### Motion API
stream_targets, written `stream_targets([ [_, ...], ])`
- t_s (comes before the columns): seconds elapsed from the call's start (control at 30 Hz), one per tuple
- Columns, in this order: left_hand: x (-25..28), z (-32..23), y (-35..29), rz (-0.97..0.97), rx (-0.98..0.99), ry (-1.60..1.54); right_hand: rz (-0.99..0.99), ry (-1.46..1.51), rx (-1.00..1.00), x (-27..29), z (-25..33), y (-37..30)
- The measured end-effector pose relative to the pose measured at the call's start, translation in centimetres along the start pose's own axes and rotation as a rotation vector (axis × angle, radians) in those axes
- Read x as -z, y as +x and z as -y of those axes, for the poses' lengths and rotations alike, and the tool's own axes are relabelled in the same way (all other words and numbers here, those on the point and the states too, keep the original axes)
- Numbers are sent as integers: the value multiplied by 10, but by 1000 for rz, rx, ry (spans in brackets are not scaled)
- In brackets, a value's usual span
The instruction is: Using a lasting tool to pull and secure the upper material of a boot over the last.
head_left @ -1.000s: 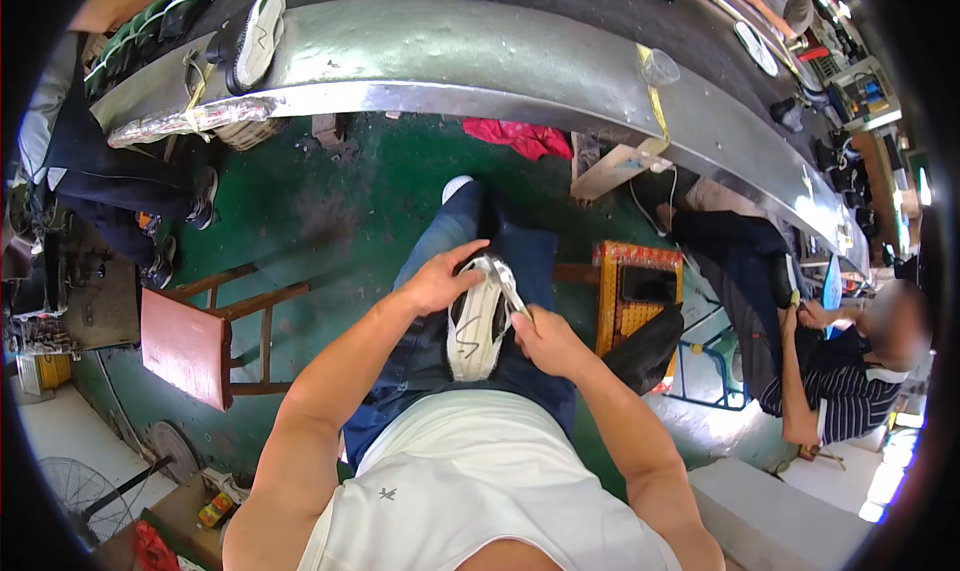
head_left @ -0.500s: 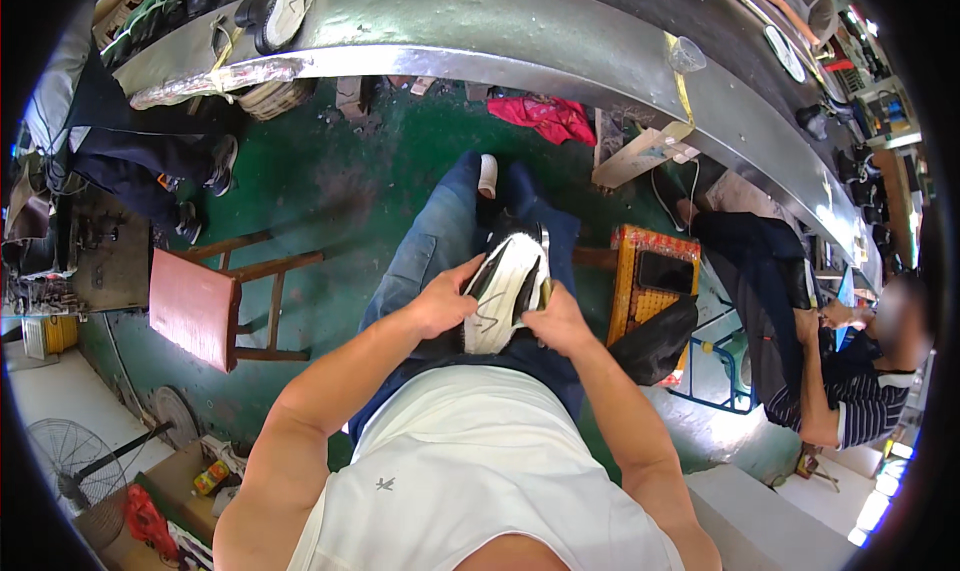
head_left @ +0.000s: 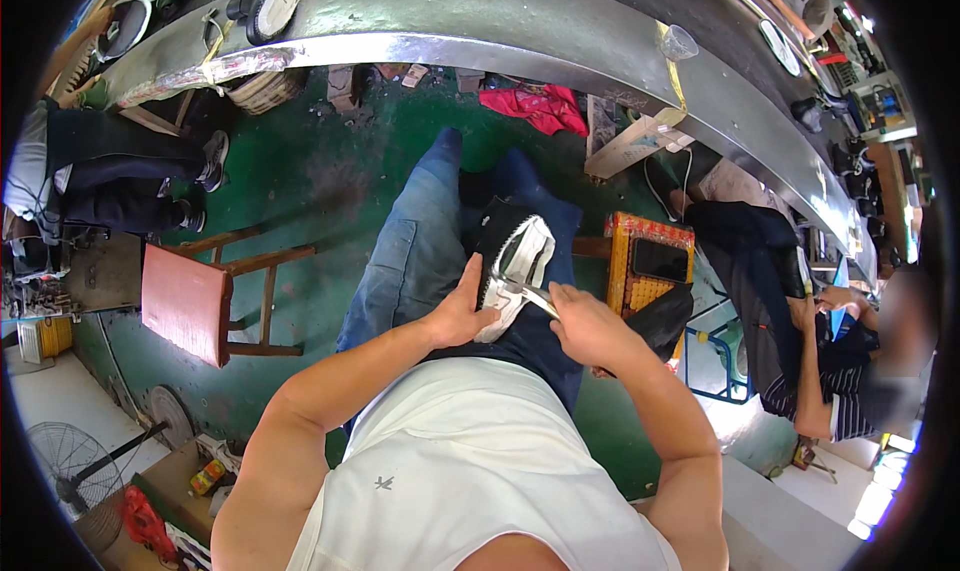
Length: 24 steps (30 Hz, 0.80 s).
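Note:
Over my lap I have a shoe (head_left: 499,239) with a black upper, its whitish underside turned up. My left hand (head_left: 463,313) grips its side, with the thumb near the lower end and the fingers partly hidden. My right hand (head_left: 592,323) is closed round silver pliers (head_left: 540,299). Their metal tip reaches onto the pale underside, near its middle. Whether the jaws are biting on anything is too small to tell.
A long metal workbench (head_left: 400,11) curves across the far side, carrying more shoes (head_left: 275,6). A wooden stool (head_left: 187,303) stands at left. To my right are a yellow woven seat (head_left: 625,271) with a phone (head_left: 660,261) and a seated co-worker (head_left: 835,371). Red cloth (head_left: 535,106) lies under the bench.
My right hand has drawn away from the shoe's edge, and the pliers now show, touching the underside. The shoe has tilted so more black upper is visible. My left hand still holds it.

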<state>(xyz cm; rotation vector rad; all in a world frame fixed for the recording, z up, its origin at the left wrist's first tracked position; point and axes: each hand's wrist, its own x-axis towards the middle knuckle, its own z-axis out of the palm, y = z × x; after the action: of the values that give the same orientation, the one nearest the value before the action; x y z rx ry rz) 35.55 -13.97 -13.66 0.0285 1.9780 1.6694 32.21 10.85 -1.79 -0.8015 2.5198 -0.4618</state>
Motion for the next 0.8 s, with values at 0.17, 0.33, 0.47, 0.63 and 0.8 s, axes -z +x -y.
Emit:
stream_targets([
  [0.17,4,-16,-4,32,89,-311,596,-161,-162,59,30,46],
  [0.33,6,-59,7,-159,262,-1162,368,82,-60,8,8,48],
  [0.47,-7,-9,38,-501,304,-688,40,173,-29,-57,3,32],
  [0.63,-7,11,48,-663,176,-45,232,217,-65,-9,1,42],
  [0.8,-10,5,39,-661,86,69,-155,-40,76,-18,-12,39],
])
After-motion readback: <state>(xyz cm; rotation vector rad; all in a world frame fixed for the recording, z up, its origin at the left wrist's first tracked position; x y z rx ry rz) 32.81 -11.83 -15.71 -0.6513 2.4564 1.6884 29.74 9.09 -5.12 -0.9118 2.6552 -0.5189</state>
